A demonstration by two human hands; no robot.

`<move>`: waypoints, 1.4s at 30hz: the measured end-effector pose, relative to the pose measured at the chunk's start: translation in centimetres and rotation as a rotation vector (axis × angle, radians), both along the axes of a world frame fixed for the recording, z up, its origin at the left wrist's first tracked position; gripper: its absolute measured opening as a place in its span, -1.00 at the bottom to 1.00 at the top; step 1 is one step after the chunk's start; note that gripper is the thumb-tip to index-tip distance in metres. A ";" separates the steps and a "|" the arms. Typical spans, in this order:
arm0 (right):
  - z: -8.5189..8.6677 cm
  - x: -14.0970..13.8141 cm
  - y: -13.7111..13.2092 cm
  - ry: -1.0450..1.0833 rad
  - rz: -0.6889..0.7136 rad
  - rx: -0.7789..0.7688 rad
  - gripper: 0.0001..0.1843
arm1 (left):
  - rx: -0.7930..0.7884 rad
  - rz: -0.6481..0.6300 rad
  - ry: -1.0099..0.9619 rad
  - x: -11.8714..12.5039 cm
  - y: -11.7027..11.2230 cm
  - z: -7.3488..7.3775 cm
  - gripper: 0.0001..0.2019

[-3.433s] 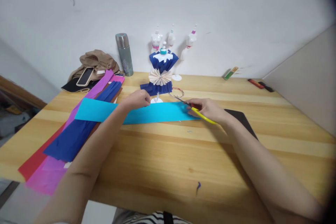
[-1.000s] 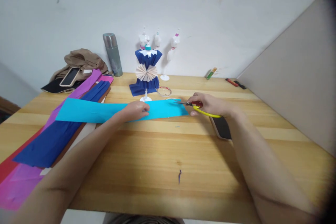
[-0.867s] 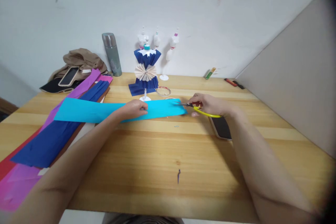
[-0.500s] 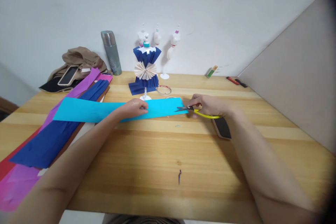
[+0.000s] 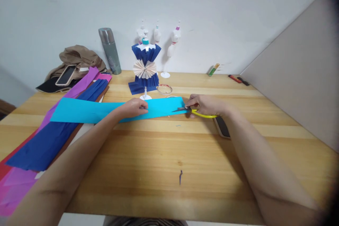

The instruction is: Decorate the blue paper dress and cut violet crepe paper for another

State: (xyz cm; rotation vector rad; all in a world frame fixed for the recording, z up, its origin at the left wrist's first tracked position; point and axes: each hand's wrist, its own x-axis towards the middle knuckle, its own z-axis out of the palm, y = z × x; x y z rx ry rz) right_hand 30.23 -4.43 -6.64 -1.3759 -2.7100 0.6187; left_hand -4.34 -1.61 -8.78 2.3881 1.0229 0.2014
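Note:
A long light-blue paper strip (image 5: pixel 87 110) lies flat across the wooden table (image 5: pixel 169 155). My left hand (image 5: pixel 134 107) presses down on the strip near its middle, fingers curled. My right hand (image 5: pixel 205 104) grips yellow-handled scissors (image 5: pixel 197 112) at the strip's right end, and their blades overlap the paper's lower right edge. A small mannequin in a dark blue pleated paper dress (image 5: pixel 144 67) stands just behind the strip.
Dark blue, purple, pink and red paper sheets (image 5: pixel 53 137) lie at the left. A phone (image 5: pixel 221 126) rests under my right wrist. At the back stand a grey flask (image 5: pixel 109 51), bare white mannequins (image 5: pixel 173 42), a brown bag with a phone (image 5: pixel 72 64), a glue stick (image 5: pixel 213 69), and pens (image 5: pixel 238 79).
The scissors have slid left and down from the strip's right end onto its lower right edge. My left hand stays pressed on the paper. The view has shifted slightly.

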 end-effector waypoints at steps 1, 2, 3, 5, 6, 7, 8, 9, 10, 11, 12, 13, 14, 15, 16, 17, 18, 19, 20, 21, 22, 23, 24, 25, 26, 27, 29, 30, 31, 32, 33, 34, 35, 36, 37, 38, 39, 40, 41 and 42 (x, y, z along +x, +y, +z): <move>0.1 0.2 0.0 -0.011 -0.005 0.005 -0.81 | 0.000 0.006 0.013 0.0 -0.1 0.1 -0.82; 0.2 0.4 0.0 -0.025 -0.013 0.003 -0.83 | 0.006 0.008 0.030 0.1 -0.2 0.3 -0.82; 0.3 0.6 -0.1 -0.039 -0.025 -0.006 -0.83 | 0.018 0.003 0.053 0.1 -0.2 0.4 -0.82; 0.5 1.1 -0.1 -0.071 -0.068 -0.040 -0.83 | 0.059 -0.020 0.115 0.4 -0.4 0.7 -0.80; 0.6 1.2 -0.2 -0.086 -0.096 -0.057 -0.81 | 0.083 -0.027 0.146 0.6 -0.5 0.8 -0.79; 0.8 1.3 -0.2 -0.097 -0.120 -0.074 -0.80 | 0.103 -0.024 0.171 0.9 -0.6 0.8 -0.78; 0.9 1.3 -0.2 -0.105 -0.139 -0.087 -0.78 | 0.116 -0.014 0.189 1.3 -0.6 0.8 -0.76; 1.0 1.3 -0.3 -0.110 -0.150 -0.098 -0.78 | 0.124 0.002 0.198 1.8 -0.7 0.8 -0.75; 1.1 1.2 -0.3 -0.112 -0.151 -0.107 -0.77 | 0.127 0.018 0.195 2.4 -0.7 0.8 -0.74; 1.2 1.0 -0.3 -0.109 -0.140 -0.114 -0.77 | 0.126 0.027 0.185 3.0 -0.8 0.8 -0.73; 1.3 0.8 -0.3 -0.103 -0.124 -0.120 -0.76 | 0.121 0.032 0.168 3.8 -0.8 0.8 -0.73; 1.4 0.7 -0.4 -0.097 -0.108 -0.123 -0.75 | 0.110 0.033 0.146 4.6 -0.8 0.8 -0.74; 1.4 0.7 -0.4 -0.091 -0.097 -0.121 -0.74 | 0.088 0.032 0.120 5.3 -0.8 0.8 -0.75; 1.4 0.7 -0.4 -0.085 -0.096 -0.116 -0.73 | 0.056 0.030 0.094 6.1 -0.8 0.8 -0.77; 1.3 0.8 -0.4 -0.079 -0.106 -0.107 -0.72 | 0.019 0.022 0.070 6.8 -0.8 0.7 -0.79; 1.2 1.0 -0.4 -0.074 -0.124 -0.098 -0.70 | -0.016 0.013 0.048 7.4 -0.7 0.7 -0.82; 1.2 1.2 -0.4 -0.067 -0.146 -0.091 -0.67 | -0.044 0.005 0.027 7.8 -0.7 0.5 -0.85; 1.0 1.5 -0.4 -0.059 -0.163 -0.087 -0.63 | -0.064 -0.001 0.004 8.1 -0.6 0.4 -0.87; 0.9 1.7 -0.4 -0.049 -0.173 -0.086 -0.60 | -0.075 -0.001 -0.024 8.3 -0.5 0.1 -0.88; 0.8 1.9 -0.3 -0.039 -0.170 -0.088 -0.58 | -0.080 0.000 -0.056 8.4 -0.4 -0.1 -0.89; 0.8 1.9 -0.3 -0.030 -0.158 -0.089 -0.58 | -0.083 0.004 -0.094 8.4 -0.3 -0.4 -0.89; 0.7 1.9 -0.3 -0.022 -0.137 -0.087 -0.60 | -0.085 0.007 -0.129 8.2 -0.2 -0.7 -0.89; 0.7 1.7 -0.3 -0.016 -0.116 -0.080 -0.63 | -0.088 0.011 -0.161 8.1 -0.1 -1.0 -0.88; 0.8 1.5 -0.4 -0.011 -0.094 -0.073 -0.66 | -0.092 0.018 -0.187 7.9 0.0 -1.2 -0.88; 0.9 1.2 -0.4 -0.007 -0.075 -0.068 -0.68 | -0.099 0.025 -0.207 7.8 0.0 -1.4 -0.88; 1.0 0.9 -0.5 -0.006 -0.064 -0.063 -0.69 | -0.106 0.030 -0.220 7.6 -0.1 -1.5 -0.88; 1.3 0.4 -0.6 -0.003 -0.060 -0.054 -0.66 | -0.114 0.029 -0.226 7.5 -0.1 -1.6 -0.87; 1.3 0.3 -0.6 0.000 -0.060 -0.048 -0.65 | -0.113 0.022 -0.225 7.4 -0.2 -1.6 -0.87; 1.4 0.2 -0.5 0.003 -0.056 -0.042 -0.64 | -0.110 0.014 -0.220 7.4 -0.2 -1.5 -0.86; 1.4 0.1 -0.5 0.004 -0.050 -0.038 -0.64 | -0.106 0.005 -0.213 7.5 -0.2 -1.5 -0.86; 1.3 0.1 -0.4 0.004 -0.042 -0.037 -0.65 | -0.104 -0.003 -0.208 7.5 -0.2 -1.5 -0.85; 1.1 0.1 -0.3 0.002 -0.035 -0.038 -0.67 | -0.103 -0.009 -0.205 7.6 -0.1 -1.5 -0.85; 0.9 0.1 -0.1 0.001 -0.031 -0.040 -0.69 | -0.102 -0.013 -0.203 7.7 0.0 -1.5 -0.85; 0.7 0.2 0.0 0.004 -0.029 -0.039 -0.69 | -0.102 -0.016 -0.199 7.7 0.1 -1.6 -0.85; 0.4 0.2 0.0 0.010 -0.028 -0.034 -0.69 | -0.100 -0.016 -0.195 7.8 0.2 -1.7 -0.85; 0.2 0.2 0.1 0.019 -0.025 -0.028 -0.68 | -0.096 -0.016 -0.191 7.9 0.3 -1.7 -0.85; 0.0 0.3 0.1 0.028 -0.019 -0.021 -0.66 | -0.090 -0.014 -0.186 7.9 0.3 -1.8 -0.84; -0.2 0.4 0.2 0.036 -0.012 -0.016 -0.64 | -0.084 -0.014 -0.180 7.9 0.4 -1.9 -0.84; -0.4 0.5 0.2 0.040 -0.004 -0.012 -0.63 | -0.079 -0.015 -0.177 7.9 0.4 -1.9 -0.83; -0.5 0.5 0.2 0.041 0.001 -0.008 -0.63 | -0.075 -0.016 -0.176 7.9 0.5 -2.0 -0.83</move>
